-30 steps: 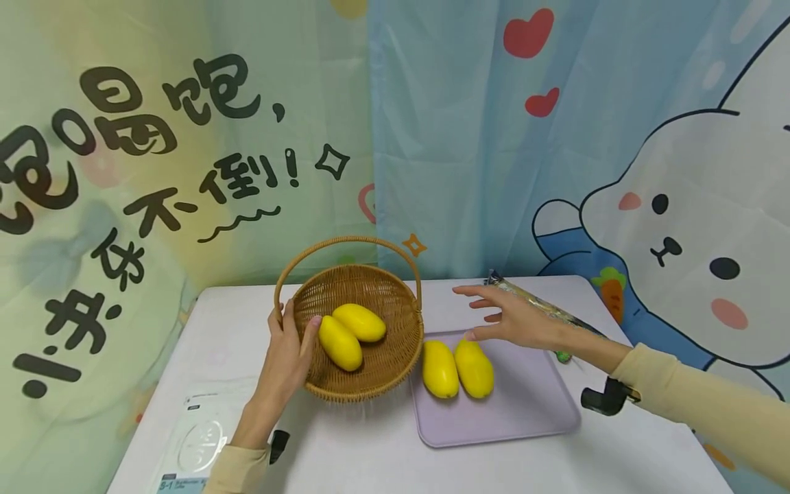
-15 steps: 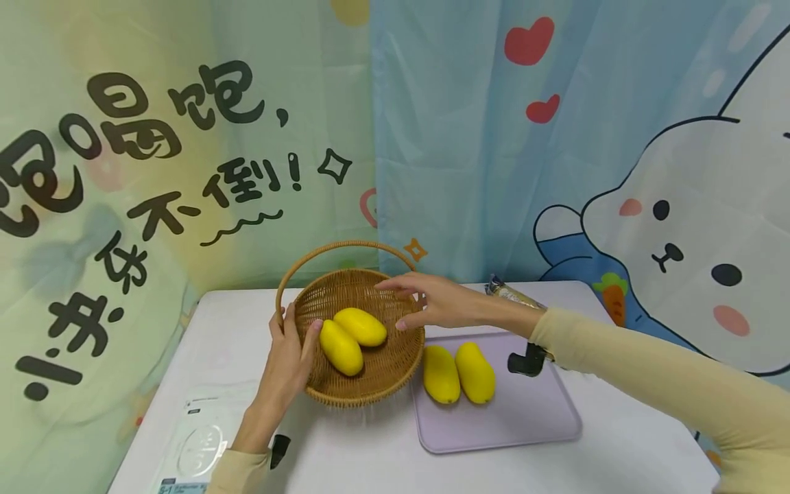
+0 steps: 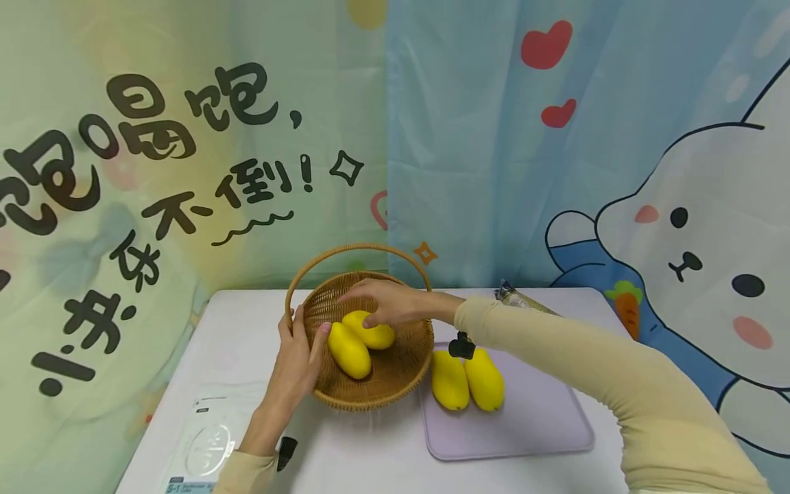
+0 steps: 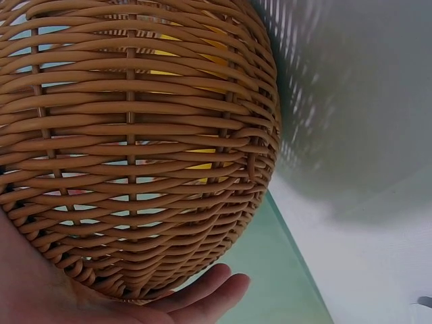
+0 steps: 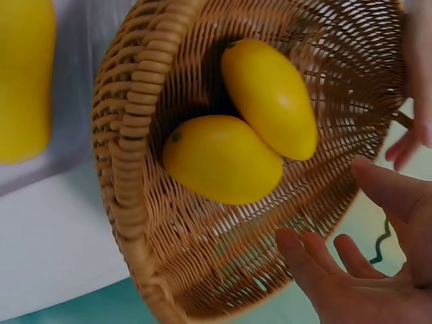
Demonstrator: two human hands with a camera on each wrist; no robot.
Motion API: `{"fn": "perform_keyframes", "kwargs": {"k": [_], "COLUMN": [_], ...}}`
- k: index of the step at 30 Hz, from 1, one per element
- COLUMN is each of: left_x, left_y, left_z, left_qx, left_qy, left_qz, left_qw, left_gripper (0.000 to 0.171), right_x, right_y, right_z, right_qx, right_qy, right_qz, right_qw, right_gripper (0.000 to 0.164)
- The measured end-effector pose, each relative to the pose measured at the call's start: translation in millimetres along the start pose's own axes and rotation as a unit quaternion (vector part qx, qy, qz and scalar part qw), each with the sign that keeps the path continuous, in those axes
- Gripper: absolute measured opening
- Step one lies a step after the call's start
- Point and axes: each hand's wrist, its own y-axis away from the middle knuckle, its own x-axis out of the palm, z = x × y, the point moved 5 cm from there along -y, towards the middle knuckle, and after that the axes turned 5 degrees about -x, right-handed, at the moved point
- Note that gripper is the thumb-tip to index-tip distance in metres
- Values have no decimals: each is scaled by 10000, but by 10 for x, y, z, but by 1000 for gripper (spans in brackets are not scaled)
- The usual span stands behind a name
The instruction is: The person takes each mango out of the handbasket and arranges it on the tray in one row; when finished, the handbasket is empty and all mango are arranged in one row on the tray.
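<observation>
My left hand (image 3: 296, 360) holds the left side of a brown wicker basket (image 3: 370, 403), thumb over the rim and fingers on the outer wall. The basket tips toward me, its arched handle raised. Inside lie two yellow mangoes, the front mango (image 3: 349, 351) touching the rear mango (image 3: 381, 337). Over them reaches my right hand (image 3: 391, 303), fingers spread and nothing in its grasp. In the right wrist view its fingers (image 5: 307, 266) stand apart from both mangoes. The left wrist view shows the woven outer wall (image 4: 135, 148) close up.
On a lilac tray (image 3: 524, 429) to the right lie another mango (image 3: 450, 384) and a fourth-side neighbour mango (image 3: 486, 384) beside it. A long shiny packet (image 3: 518, 298) lies behind the tray, partly hidden by my right sleeve. A clear plastic package (image 3: 206, 439) lies front left.
My right hand has moved left from above the tray to over the mangoes in the basket. My left hand stays on the basket, and the head view has shifted slightly.
</observation>
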Motion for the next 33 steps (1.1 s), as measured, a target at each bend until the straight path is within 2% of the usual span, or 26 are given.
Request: {"fn": "perform_keyframes", "kwargs": {"k": [12, 16, 22, 27, 33], "left_x": [-20, -9, -3, -15, -11], "left_y": [-3, -6, 6, 13, 16], "left_z": [1, 4, 3, -12, -4], "left_qx": [44, 44, 4, 78, 74], "left_qy": [105, 96, 53, 57, 45], "left_qz": [-72, -85, -56, -86, -77], "left_qw": [9999, 9999, 10000, 9999, 9999], "left_gripper": [87, 87, 89, 88, 88], "right_x": [209, 287, 439, 505, 532], "right_y": [-234, -252, -234, -233, -219], "right_z": [-308, -393, -472, -464, -483], "right_qx": [342, 544, 892, 798, 929], "right_qy": [345, 113, 306, 480, 487], "right_qz": [565, 687, 942, 937, 828], "right_qw": [9972, 9961, 9911, 9912, 9910], "right_gripper": [68, 69, 74, 78, 77]}}
